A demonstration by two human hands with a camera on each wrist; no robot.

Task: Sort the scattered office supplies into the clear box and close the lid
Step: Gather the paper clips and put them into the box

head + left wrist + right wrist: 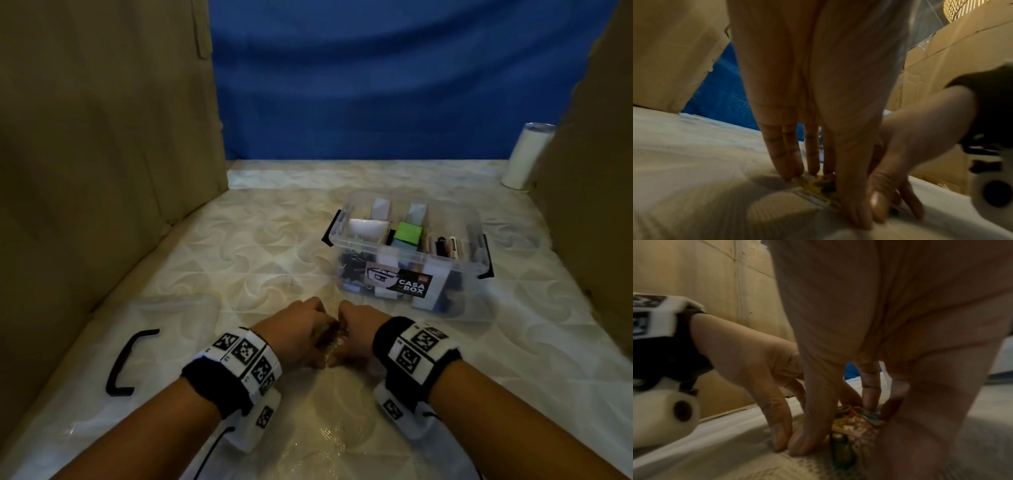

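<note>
While cardboard walls (102, 137) flank the quilted mattress (239, 246), both hands' (301, 334) grips pinch a rubber-band pile (851, 421) together

A makeshift recording booth: quilted mattress (260, 246) walled by cardboard panels (102, 137) and a blue tarp (394, 85)

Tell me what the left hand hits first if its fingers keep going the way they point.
The left hand points its fingers down at the patterned surface. Their tips are already at the small pile of coloured rubber bands, so likely those first, then the surface beneath. Contact is blurred.
</note>
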